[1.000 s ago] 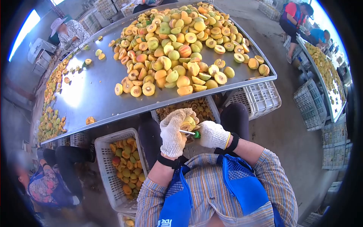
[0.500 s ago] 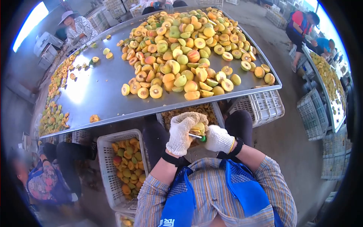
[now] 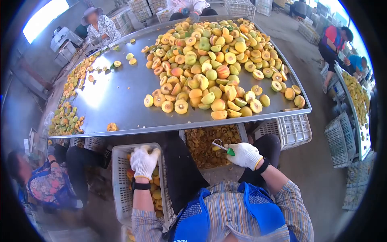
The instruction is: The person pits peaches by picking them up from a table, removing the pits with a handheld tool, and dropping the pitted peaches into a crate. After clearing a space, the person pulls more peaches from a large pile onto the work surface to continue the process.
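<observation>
My left hand (image 3: 144, 162), in a white knitted glove, is over the white plastic crate (image 3: 117, 183) at my left side. Its thumb and fingers are apart, and no fruit shows in it. Under and beside it lie yellow-orange peach halves (image 3: 157, 194). My right hand (image 3: 244, 155), also gloved, is closed around a pitting tool (image 3: 230, 152) with a green handle and a looped metal end pointing left. Below the tool is a crate of brown-yellow pits and scraps (image 3: 203, 151) between my knees.
A metal table (image 3: 133, 109) in front of me bears a big heap of halved peaches (image 3: 201, 72), with more along its left edge. A white crate (image 3: 294, 131) stands under its right corner. Co-workers sit left, at the far side and by another table (image 3: 354, 97) at right.
My left hand has left the right one and moved left to the crate, parting from the peach it held. The right hand still grips the pitting tool, slightly further right. The view has shifted.
</observation>
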### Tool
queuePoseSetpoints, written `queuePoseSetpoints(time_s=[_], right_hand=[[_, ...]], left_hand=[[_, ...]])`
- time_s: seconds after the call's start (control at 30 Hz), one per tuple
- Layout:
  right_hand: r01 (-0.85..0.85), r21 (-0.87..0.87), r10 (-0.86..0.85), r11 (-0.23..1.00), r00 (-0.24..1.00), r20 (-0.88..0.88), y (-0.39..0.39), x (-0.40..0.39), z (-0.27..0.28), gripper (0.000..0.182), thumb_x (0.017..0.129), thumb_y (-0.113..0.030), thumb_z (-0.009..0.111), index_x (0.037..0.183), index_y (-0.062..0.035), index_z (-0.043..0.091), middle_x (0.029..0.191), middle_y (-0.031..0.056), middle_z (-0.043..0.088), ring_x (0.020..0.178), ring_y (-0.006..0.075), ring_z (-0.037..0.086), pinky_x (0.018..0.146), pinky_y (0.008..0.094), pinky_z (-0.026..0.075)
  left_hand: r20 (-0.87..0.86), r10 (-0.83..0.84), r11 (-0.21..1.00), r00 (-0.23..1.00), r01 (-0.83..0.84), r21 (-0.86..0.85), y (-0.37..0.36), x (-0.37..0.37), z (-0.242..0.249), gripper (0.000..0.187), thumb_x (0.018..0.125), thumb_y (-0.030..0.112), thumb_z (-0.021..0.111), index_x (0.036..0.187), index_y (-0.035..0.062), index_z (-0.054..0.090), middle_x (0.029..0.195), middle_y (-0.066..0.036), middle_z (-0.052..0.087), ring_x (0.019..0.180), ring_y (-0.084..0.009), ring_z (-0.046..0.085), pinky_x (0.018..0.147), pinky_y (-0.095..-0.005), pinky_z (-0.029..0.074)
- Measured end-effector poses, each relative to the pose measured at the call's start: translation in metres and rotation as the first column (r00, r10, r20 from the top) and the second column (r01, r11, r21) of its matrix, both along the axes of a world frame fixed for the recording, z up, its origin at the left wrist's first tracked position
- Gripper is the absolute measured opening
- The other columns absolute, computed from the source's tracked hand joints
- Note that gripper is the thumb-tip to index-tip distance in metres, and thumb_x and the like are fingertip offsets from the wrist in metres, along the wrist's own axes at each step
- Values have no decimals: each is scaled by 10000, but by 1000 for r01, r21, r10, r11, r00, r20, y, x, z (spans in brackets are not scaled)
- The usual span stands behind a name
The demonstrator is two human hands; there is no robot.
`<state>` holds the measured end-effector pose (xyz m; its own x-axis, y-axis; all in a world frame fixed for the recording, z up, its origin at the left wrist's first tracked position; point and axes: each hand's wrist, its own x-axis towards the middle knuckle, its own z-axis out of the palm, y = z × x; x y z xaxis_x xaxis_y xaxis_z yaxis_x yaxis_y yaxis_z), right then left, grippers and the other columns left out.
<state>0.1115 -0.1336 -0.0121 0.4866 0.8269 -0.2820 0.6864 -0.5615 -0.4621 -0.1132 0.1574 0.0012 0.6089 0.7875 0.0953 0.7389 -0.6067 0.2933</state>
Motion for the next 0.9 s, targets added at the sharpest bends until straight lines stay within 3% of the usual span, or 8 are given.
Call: queuePoseSetpoints(time_s=[0.1, 0.3, 0.5, 0.6, 0.63, 0.7, 0.77, 0.9], right_hand=[[-31, -43, 33, 999, 998, 52, 9, 1, -8, 330, 874, -322, 612, 1128, -117, 658, 791, 181, 698, 762, 384, 694, 688, 499, 550], [-76, -58, 75, 995, 997, -3, 16, -4, -18, 427, 887, -322, 618, 1248, -95, 625, 720, 149, 686, 671, 350, 688, 622, 472, 550], [0, 44, 2, 999, 998, -60, 28, 2, -7, 462, 866, -334, 656, 1279, -127, 635, 805, 145, 712, 735, 341, 700, 690, 452, 565], [51, 115, -36, 992, 990, -134, 32, 4, 8, 454, 868, -399, 674, 1261, -171, 652, 836, 129, 717, 774, 335, 706, 714, 432, 570], [82, 173, -49, 982, 981, -187, 33, 3, 14, 454, 871, -434, 682, 1252, -188, 656, 834, 121, 718, 778, 330, 710, 710, 422, 572], [115, 145, -78, 983, 968, -237, 38, -4, 35, 461, 869, -446, 696, 1242, -178, 657, 839, 118, 718, 793, 331, 711, 708, 415, 569], [131, 266, -84, 955, 980, -181, 39, -14, 44, 469, 868, -438, 706, 1251, -173, 652, 822, 124, 714, 786, 327, 712, 709, 413, 567], [77, 297, -35, 952, 989, -146, 38, -35, 59, 506, 898, -395, 658, 1368, -224, 576, 850, 163, 702, 772, 364, 691, 704, 443, 560]], left_hand=[[46, 45, 972, 998, -54, 229, 23, 42, 10, 399, 841, 370, 704, 1113, 81, 669, 1052, -174, 677, 993, -373, 641, 866, -478, 508], [-171, -224, 971, 959, 235, 41, 82, 168, -20, 517, 865, 362, 649, 1291, 88, 545, 1079, -187, 684, 985, -366, 670, 863, -466, 527], [-336, -124, 990, 934, 94, -103, 69, 174, -3, 452, 767, 382, 707, 1048, 31, 666, 1069, -204, 695, 1024, -362, 666, 913, -447, 522], [-163, -183, 969, 969, 150, -198, 59, 152, -1, 392, 731, 302, 720, 985, 9, 660, 1018, -211, 692, 954, -344, 685, 831, -427, 557], [265, -93, 841, 960, 218, -494, 53, 143, -5, 358, 729, 218, 692, 1020, 17, 638, 997, -198, 683, 884, -324, 686, 739, -398, 558], [721, 459, 384, 519, 616, -688, 39, 123, -13, 367, 725, 51, 637, 1089, 33, 595, 955, -171, 666, 743, -283, 688, 556, -341, 559], [690, 590, 217, 420, 741, -636, 4, 108, -1, 456, 748, 27, 617, 1200, 45, 561, 1030, -174, 651, 739, -275, 670, 596, -332, 564], [557, 749, -73, 360, 879, -471, -62, 98, 10, 469, 994, 316, 557, 1310, -30, 529, 1147, -215, 637, 975, -328, 662, 834, -420, 571]])
